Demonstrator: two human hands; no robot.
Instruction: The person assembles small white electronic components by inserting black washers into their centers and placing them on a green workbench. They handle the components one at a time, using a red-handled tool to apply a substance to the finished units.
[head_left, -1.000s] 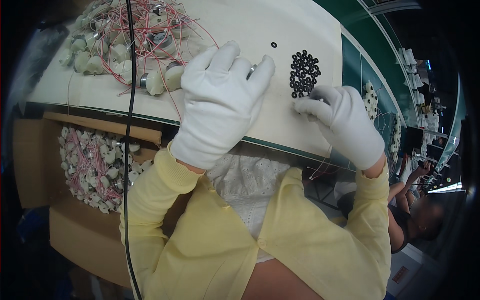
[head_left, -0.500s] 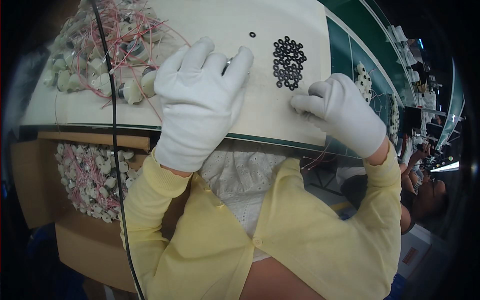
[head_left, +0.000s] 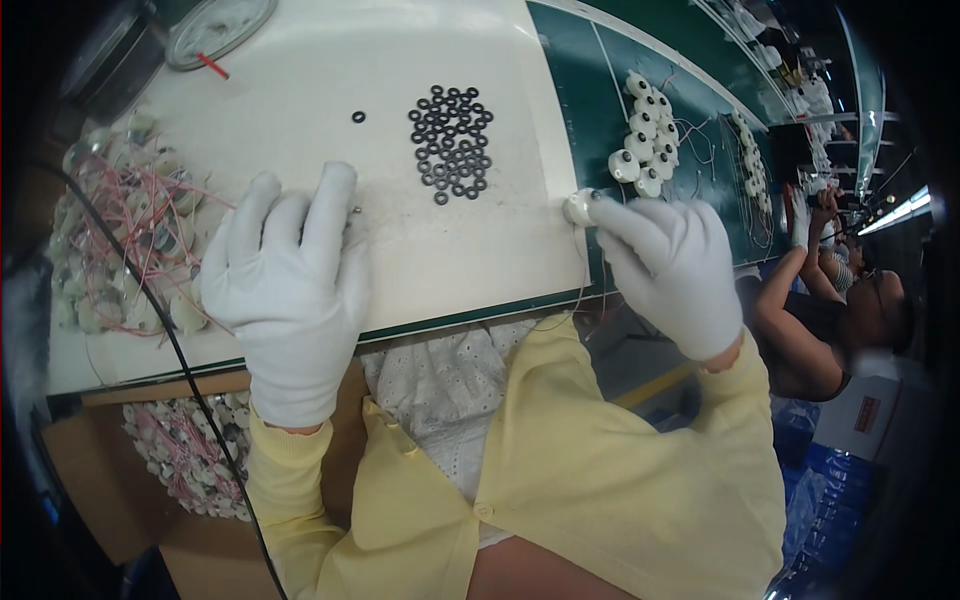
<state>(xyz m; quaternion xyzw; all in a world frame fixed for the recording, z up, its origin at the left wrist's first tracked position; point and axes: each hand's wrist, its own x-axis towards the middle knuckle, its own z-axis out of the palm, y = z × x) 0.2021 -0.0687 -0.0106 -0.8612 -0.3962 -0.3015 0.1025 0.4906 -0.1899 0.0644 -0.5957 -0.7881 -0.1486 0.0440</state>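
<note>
My left hand [head_left: 290, 290], in a white glove, rests on the pale work surface with its fingers stretched and apart. A tiny shiny piece [head_left: 357, 210] shows beside its index finger; the rest of it is hidden. At the right edge of the pale board [head_left: 500, 240], my gloved right hand [head_left: 665, 265] pinches a small white round plastic part [head_left: 579, 207]. Thin wires hang from that part. Between the hands, farther back, lies a group of small black rings [head_left: 452, 140], with one single black ring [head_left: 359, 117] apart to the left.
White round parts with dark centres [head_left: 645, 140] stand in rows on the green mat [head_left: 575, 60]. A tangled heap of wired parts [head_left: 130, 240] lies left, behind a black cable [head_left: 150, 290]. Below is a cardboard box [head_left: 90, 470] of similar parts. Another person [head_left: 800, 330] sits right.
The view has shifted right. My right hand has moved right, from beside the black rings to the board's edge, and a white round part now shows in its fingers. My left hand stays nearly in place.
</note>
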